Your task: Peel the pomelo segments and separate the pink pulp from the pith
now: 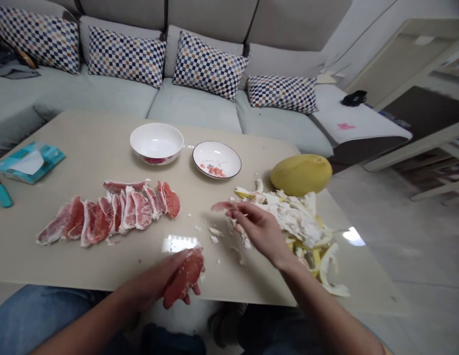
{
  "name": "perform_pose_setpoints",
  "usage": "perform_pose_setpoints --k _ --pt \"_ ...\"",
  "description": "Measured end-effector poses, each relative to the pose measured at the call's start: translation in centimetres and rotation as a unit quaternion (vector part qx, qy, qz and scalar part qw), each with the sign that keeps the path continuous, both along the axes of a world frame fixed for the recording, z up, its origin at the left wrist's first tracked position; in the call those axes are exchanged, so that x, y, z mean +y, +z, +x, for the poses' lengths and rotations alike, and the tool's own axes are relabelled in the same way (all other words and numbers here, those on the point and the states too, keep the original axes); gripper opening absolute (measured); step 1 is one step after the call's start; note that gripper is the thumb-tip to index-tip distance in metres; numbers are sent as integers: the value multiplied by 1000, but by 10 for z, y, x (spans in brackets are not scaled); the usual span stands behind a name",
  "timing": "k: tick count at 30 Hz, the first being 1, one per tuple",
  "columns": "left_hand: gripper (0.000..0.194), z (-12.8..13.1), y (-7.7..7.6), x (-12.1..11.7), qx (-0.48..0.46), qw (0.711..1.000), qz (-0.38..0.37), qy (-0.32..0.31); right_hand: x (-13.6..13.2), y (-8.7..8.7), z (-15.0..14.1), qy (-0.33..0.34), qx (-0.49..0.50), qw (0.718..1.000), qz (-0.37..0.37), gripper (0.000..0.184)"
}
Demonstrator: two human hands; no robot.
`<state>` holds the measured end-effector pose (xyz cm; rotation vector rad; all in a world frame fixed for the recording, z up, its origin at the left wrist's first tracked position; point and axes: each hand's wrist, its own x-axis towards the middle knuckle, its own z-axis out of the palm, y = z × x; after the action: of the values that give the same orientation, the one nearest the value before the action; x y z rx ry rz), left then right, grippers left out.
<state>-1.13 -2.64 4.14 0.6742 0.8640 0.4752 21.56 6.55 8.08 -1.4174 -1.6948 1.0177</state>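
Note:
A peeled red pomelo segment (184,277) rests in my left hand (166,266), whose fingers curl up beneath it near the table's front edge. My right hand (261,230) pinches a thin, pale pink piece of segment skin (222,206) between thumb and fingers, just left of the peel heap. That heap of white pith and yellow peel (292,217) lies partly behind my right hand. Left of my hands, a row of pomelo segments (129,209) with whitish skin lies on the table. Small pith scraps (214,231) are scattered between the row and the heap.
A white bowl (157,143) stands at the back, beside a dark-rimmed plate (217,160) holding small red bits. A whole yellow pomelo (301,174) sits behind the peel. A blue tissue pack (31,161) and a teal-handled tool (2,192) lie left. The sofa (199,108) borders the table's far side.

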Motion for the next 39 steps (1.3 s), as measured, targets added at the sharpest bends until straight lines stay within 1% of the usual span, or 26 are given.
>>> perform_pose_setpoints --k 2,3,4,5,7,8,9,10,11,12,14,15,16,18,20,23,26,28,34,39 --pt "54 -1 3 5 -64 995 -50 56 13 2 22 -38 -86 995 39 34" --pt "52 -2 4 7 -93 991 -60 80 18 3 32 -51 -141 987 52 34" --pt "47 -2 4 8 -116 986 -63 104 23 3 41 -63 -209 974 60 36" --pt "42 -3 3 9 -131 981 -64 125 27 3 50 -82 -284 953 67 39" --pt "34 -4 -1 11 -144 975 -70 155 33 3 61 -126 -418 896 84 48" --pt "33 -4 -3 12 -146 972 -71 169 34 3 64 -145 -457 872 98 48" --pt "34 -5 -5 12 -148 969 -69 183 34 3 65 -154 -471 861 116 45" --pt "34 -6 -7 12 -150 967 -65 195 32 4 63 -150 -459 865 135 37" --pt "35 -6 -9 12 -153 965 -62 204 29 4 58 -134 -426 882 150 29" --pt "35 -6 -10 12 -157 963 -60 210 25 4 52 -102 -379 906 156 23" --pt "34 -7 -10 12 -167 960 -59 219 12 3 33 -12 -271 952 144 18" --pt "33 -7 -9 13 -171 958 -60 222 4 2 21 44 -220 966 130 15" --pt "32 -6 -8 13 -175 957 -61 223 -6 0 9 93 -177 973 117 14" --pt "31 -5 -7 13 -187 954 -58 226 -25 -5 -15 180 -104 971 114 12" --pt "30 -3 -6 12 -198 951 -43 231 -42 -10 -34 224 -68 964 123 12" --pt "30 -1 -8 11 -201 949 -29 241 -55 -16 -50 248 -87 954 145 13" --pt "32 0 -10 8 -194 948 -42 250 -56 -21 -53 251 -127 946 162 10" --pt "33 0 -10 7 -190 947 -50 255 -54 -21 -53 255 -137 942 167 9" --pt "33 2 -6 7 -171 957 -36 234 -53 -19 -55 249 -138 949 134 7" --pt "36 2 -9 7 -163 962 -15 218 -54 -19 -55 231 -163 949 140 8"
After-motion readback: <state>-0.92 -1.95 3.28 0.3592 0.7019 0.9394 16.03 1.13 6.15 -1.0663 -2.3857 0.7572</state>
